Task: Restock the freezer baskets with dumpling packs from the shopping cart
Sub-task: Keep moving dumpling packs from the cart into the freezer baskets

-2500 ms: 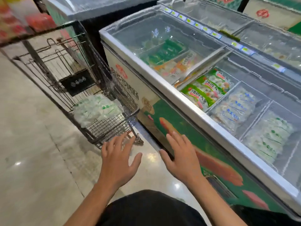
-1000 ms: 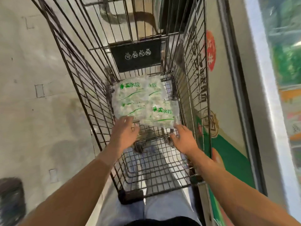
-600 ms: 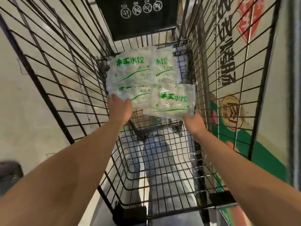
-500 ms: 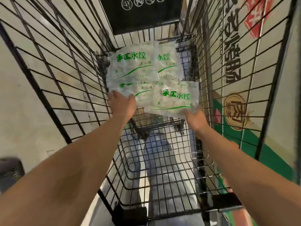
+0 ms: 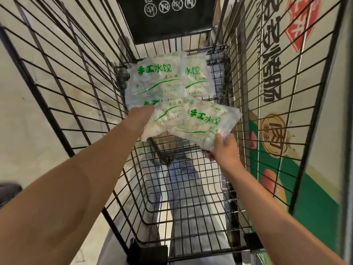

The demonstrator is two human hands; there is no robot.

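- Your two arms reach down into the black wire shopping cart, seen from above by the head camera.
- Your right hand grips the near corner of a clear dumpling pack printed with green characters; the thumb lies on top of the plastic and the fingers curl beneath it, so the hold is closed on the pack's edge.
- That pack tilts, its gripped corner low and its far end lapping over the packs behind it.
- Your left hand meets the near edge of a second pack on the left of the pile. The fingers are tucked out of sight under or behind the plastic, so you cannot tell whether they grasp it or merely touch it.
- Two more packs, a left rear pack and a right rear pack, lie flat at the far end of the cart's floor, side by side, partly under the nearer ones.
- A black placard with white round symbols hangs on the cart's far wall, above the pile.
- Through the right-hand wire wall shows the freezer cabinet's side panel, white above and green below, carrying dark characters and a round emblem.
- Pale floor tiles show through the left wall; blue trouser legs show through the cart's mesh floor.
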